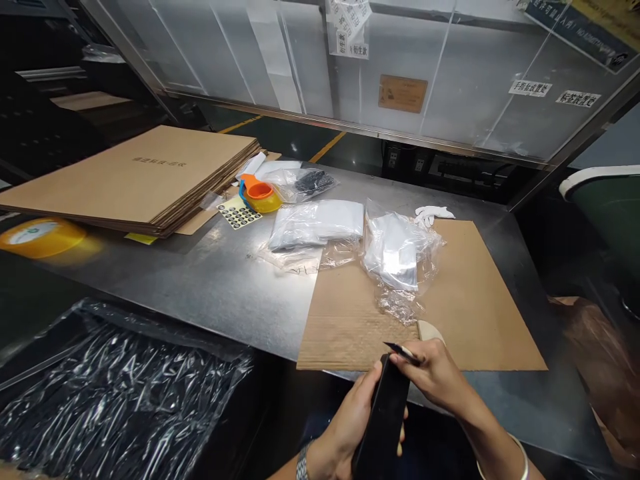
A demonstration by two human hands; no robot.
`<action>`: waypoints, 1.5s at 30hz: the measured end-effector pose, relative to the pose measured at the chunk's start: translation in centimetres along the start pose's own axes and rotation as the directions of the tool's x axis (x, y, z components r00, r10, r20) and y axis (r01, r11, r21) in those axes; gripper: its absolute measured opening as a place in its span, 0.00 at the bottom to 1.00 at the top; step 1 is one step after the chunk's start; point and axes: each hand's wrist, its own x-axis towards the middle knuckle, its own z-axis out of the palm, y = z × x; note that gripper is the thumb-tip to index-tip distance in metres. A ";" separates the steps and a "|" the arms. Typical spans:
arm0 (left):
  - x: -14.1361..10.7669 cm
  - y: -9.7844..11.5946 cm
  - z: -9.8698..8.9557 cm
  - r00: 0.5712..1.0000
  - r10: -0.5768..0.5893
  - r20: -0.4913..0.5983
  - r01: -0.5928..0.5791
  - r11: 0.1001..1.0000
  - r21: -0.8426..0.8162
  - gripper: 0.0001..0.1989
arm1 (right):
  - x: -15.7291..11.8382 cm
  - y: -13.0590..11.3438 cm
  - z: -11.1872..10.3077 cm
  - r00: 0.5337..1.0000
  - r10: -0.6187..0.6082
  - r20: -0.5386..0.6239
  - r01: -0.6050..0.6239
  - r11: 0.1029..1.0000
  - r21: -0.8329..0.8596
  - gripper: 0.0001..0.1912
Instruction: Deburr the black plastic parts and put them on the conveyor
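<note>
Two hands meet at the near edge of the desk (215,287). The left hand (350,413) wraps the long sides of a black slab (384,410), held at a slant; the right hand (433,367) pinches a pointed tool (404,352) at the slab's upper end. The slab looks light, stiff and smooth, perhaps slippery, its face likely easy to scratch; the long edges seem the best hold, clear of the point. Beyond lie cardboard (475,300), a clear bag (393,253), then an orange dispenser (261,191) near a carton stack (110,173).
</note>
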 end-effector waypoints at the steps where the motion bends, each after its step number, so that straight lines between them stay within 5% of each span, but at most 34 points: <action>1: 0.1 0.1 -0.1 1.000 -0.008 0.011 0.008 1.000 -0.015 0.29 | 0.0 0.2 0.1 0.999 0.033 -0.032 -0.033 0.999 0.023 0.20; 5: 0.4 0.8 -0.6 0.993 0.115 -0.030 -0.118 0.987 -0.114 0.28 | -1.1 0.7 1.0 0.973 0.179 -0.145 -0.170 0.982 0.078 0.15; 12: 0.4 1.0 -0.2 0.849 0.484 -0.211 -0.517 0.845 -0.139 0.26 | -4.5 -0.6 4.4 0.940 0.315 0.131 -0.329 0.938 0.104 0.18; 17: 0.2 0.5 0.2 0.794 0.544 -0.273 -0.574 0.818 -0.037 0.21 | -3.4 0.0 5.1 0.937 0.350 -0.018 -0.338 0.916 0.217 0.12; 19: 0.2 0.3 0.3 0.822 0.520 -0.231 -0.538 0.843 -0.017 0.17 | -2.5 0.4 4.8 0.927 0.355 -0.119 -0.314 0.911 0.266 0.11; 21: 0.3 0.2 0.2 0.905 0.389 -0.174 -0.399 0.916 -0.026 0.19 | -1.5 0.9 4.3 0.913 0.362 -0.190 -0.298 0.907 0.297 0.10; 25: 0.6 0.2 -0.2 0.988 0.105 -0.110 -0.114 0.990 -0.081 0.30 | 0.0 1.7 3.3 0.919 0.352 -0.175 -0.279 0.898 0.339 0.14; 33: 0.7 1.0 -0.9 0.995 0.096 -0.036 -0.100 0.982 -0.162 0.30 | -1.3 0.9 2.0 0.902 0.397 -0.169 -0.297 0.855 0.424 0.21; 39: 1.0 1.7 -0.5 0.973 0.151 -0.174 -0.194 0.944 -0.267 0.28 | -4.7 -1.9 3.4 0.976 0.206 0.073 -0.217 0.957 0.194 0.12; 45: 0.8 1.6 -0.3 0.953 0.219 -0.210 -0.263 0.941 -0.212 0.28 | -5.0 -2.8 4.9 0.982 0.096 0.165 -0.108 0.992 0.062 0.08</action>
